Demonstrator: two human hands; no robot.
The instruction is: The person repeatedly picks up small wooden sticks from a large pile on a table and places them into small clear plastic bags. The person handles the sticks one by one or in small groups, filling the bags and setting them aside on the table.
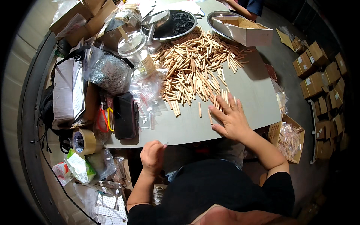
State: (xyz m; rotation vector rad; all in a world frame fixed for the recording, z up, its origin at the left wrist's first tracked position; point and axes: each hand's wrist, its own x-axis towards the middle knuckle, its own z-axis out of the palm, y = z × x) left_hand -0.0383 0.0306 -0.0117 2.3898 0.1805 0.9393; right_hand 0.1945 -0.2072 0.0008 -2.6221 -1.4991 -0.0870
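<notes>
A big heap of short wooden dowels (193, 67) covers the middle of the grey table (258, 97). My right hand (234, 119) lies over a few dowels at the heap's near right edge, palm down with its fingers spread. One loose dowel (200, 109) rests apart, left of those fingers. My left hand (152, 155) is closed just off the table's near edge; a small pale tip shows at its fingertips, too small to name. Small clear zip bags (147, 118) with little white pieces inside lie on the table beyond that hand.
Left of the bags are a dark phone (125, 116), scissors (108, 119), a tape roll (84, 141) and a bag of metal pieces (109, 73). Farther back stand a bowl of black pieces (176, 25) and a white box (243, 32). A carton of packed dowels (290, 140) sits at right.
</notes>
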